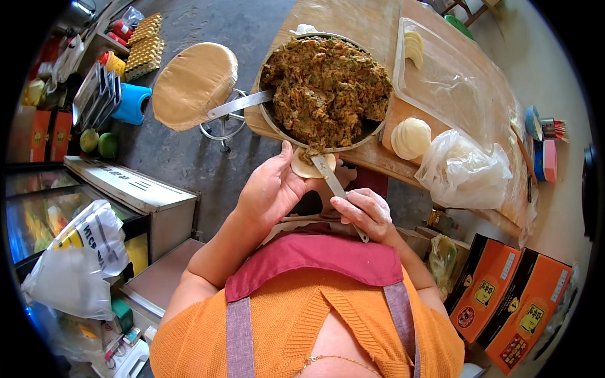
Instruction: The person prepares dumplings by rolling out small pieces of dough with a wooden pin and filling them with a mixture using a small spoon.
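My left hand point(276, 182) supports a round dough wrapper point(302, 169) on its fingers, close to the near rim of a wide metal bowl point(302, 144). In my right hand point(366, 212) is a flat metal spatula point(333, 180), its tip resting over the wrapper with a little chopped filling point(309, 155) there. The bowl is heaped with brown-green filling point(326, 90). A second metal spatula point(241, 104) leans out over the bowl's left rim. To the right lies a stack of round wrappers point(410, 138) on the wooden table point(350, 14).
A clear plastic bag point(465, 170) sits by the wrapper stack, and behind it a clear tray point(444, 90) holds several folded dough pieces point(413, 48). Left of the table stands a round stool point(194, 85). Orange boxes point(487, 288) stand at lower right, a display refrigerator point(137, 184) at left.
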Demonstrator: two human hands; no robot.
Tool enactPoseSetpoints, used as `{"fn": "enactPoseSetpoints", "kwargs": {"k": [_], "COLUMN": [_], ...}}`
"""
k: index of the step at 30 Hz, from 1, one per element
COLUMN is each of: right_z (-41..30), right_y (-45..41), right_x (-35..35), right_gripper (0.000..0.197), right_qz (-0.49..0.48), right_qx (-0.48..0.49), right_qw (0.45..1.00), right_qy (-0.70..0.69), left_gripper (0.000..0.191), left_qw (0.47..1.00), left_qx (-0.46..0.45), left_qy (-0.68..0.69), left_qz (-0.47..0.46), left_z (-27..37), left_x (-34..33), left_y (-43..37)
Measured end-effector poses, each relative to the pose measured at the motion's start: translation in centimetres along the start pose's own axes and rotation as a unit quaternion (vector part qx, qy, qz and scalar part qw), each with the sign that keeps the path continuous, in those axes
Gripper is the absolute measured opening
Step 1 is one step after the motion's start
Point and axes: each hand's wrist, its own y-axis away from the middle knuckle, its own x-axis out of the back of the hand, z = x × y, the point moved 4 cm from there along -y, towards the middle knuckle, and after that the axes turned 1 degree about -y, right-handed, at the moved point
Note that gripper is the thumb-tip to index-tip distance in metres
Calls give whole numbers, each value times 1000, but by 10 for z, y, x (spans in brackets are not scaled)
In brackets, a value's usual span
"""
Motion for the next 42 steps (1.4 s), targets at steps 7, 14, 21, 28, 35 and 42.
{"fn": "enactPoseSetpoints", "kwargs": {"k": [7, 14, 21, 28, 35, 42], "right_z": [12, 16, 27, 41, 15, 21], "right_y": [-6, -15, -29, -23, -18, -13], "right_x": [20, 8, 25, 17, 8, 17], "right_gripper": [32, 40, 20, 23, 48, 40], "right_qz": [80, -75, 128, 141, -64, -49], "right_qx": [-59, 0, -212, -309, 51, 9], "right_qw": [991, 995, 965, 923, 997, 995], "right_qy": [-86, -68, -87, -183, -8, -86], "left_gripper": [49, 54, 56, 57, 61, 64], "left_qw": [999, 999, 994, 996, 997, 995], "left_qx": [-18, -9, -28, -13, 3, -7], "left_qy": [-29, -37, -103, -78, -68, -85], "left_qz": [0, -34, -27, -40, -44, -58], "left_z": [3, -3, -5, -2, 1, 1], "left_x": [2, 10, 7, 5, 6, 12], "left_y": [-1, -5, -5, -8, -8, -1]}}
